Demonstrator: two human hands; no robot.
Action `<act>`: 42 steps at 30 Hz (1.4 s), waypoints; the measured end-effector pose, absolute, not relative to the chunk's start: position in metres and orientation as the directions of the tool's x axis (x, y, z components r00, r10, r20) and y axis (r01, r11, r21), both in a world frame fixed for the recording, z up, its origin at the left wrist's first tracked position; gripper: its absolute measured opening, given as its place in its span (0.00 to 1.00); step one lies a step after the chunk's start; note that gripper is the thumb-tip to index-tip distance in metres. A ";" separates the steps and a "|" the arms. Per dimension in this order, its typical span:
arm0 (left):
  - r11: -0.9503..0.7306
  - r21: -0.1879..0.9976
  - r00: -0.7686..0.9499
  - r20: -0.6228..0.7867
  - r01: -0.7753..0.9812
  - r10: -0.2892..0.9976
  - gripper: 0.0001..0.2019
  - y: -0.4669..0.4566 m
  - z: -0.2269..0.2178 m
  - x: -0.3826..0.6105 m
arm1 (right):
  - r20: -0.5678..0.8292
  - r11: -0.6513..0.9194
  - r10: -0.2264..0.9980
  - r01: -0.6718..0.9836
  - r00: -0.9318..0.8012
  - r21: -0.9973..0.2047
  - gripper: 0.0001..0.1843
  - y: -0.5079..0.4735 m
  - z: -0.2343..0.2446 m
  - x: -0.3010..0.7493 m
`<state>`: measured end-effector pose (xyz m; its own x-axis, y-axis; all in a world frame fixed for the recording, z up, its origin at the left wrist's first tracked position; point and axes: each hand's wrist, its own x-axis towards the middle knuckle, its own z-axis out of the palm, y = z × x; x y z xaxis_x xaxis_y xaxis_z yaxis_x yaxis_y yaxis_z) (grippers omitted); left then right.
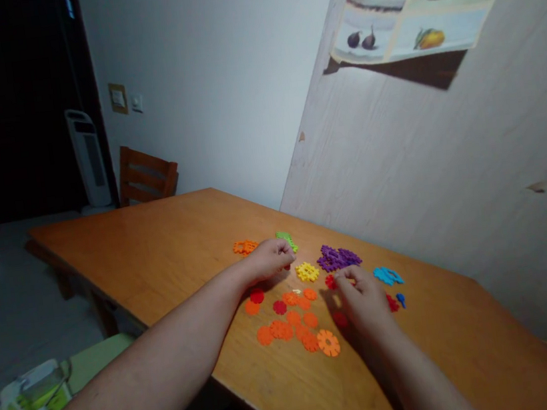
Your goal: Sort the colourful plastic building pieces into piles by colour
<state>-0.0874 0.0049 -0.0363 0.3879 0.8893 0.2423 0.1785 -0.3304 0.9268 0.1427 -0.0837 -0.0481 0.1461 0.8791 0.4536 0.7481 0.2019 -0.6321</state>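
Observation:
My left hand is closed above the table's far middle, fingers curled in, with a bit of a red plastic piece showing under them. The thumb and forefinger of my right hand pinch a red notched disc. Between and below the hands lie several orange notched discs, a lighter orange one and a few red discs. Close to my left fingers are a green cluster and a yellow cluster. My right hand partly covers other red pieces.
On the wooden table, an orange cluster, a purple pile, light blue pieces and a dark blue piece lie farther back. A wall borders the far side. A chair stands beyond; a clear container sits lower left.

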 end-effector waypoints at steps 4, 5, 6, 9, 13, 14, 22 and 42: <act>-0.327 0.926 0.390 0.234 0.190 0.891 0.07 0.007 -0.036 -0.088 | 0.404 -0.106 0.822 0.804 0.402 -0.585 0.18 -0.077 -0.046 0.200; -0.324 0.926 0.392 0.230 0.193 0.891 0.07 0.008 -0.036 -0.088 | 0.375 -0.169 0.821 0.811 0.430 -0.561 0.18 -0.076 -0.047 0.210; -0.322 0.926 0.393 0.226 0.198 0.891 0.07 0.007 -0.035 -0.088 | 0.357 -0.218 0.816 0.813 0.455 -0.540 0.19 -0.076 -0.047 0.219; -0.315 0.925 0.386 0.217 0.210 0.897 0.07 0.006 -0.033 -0.089 | 0.367 -0.248 0.803 0.823 0.470 -0.511 0.21 -0.074 -0.049 0.228; -0.328 0.925 0.376 0.240 0.192 0.895 0.07 0.004 -0.030 -0.092 | 0.477 0.000 0.829 0.854 0.291 -0.521 0.18 -0.073 -0.051 0.201; -0.335 0.924 0.375 0.250 0.183 0.893 0.07 0.004 -0.030 -0.092 | 0.497 0.079 0.840 0.857 0.218 -0.509 0.17 -0.075 -0.051 0.189; -0.330 0.927 0.359 0.251 0.179 0.899 0.09 0.010 -0.036 -0.089 | 0.431 0.505 0.829 0.807 -0.356 -0.305 0.13 -0.109 -0.048 0.083; -0.325 0.929 0.369 0.245 0.175 0.897 0.07 0.010 -0.040 -0.086 | 0.284 0.443 0.893 0.789 -0.348 -0.427 0.05 -0.101 -0.052 0.070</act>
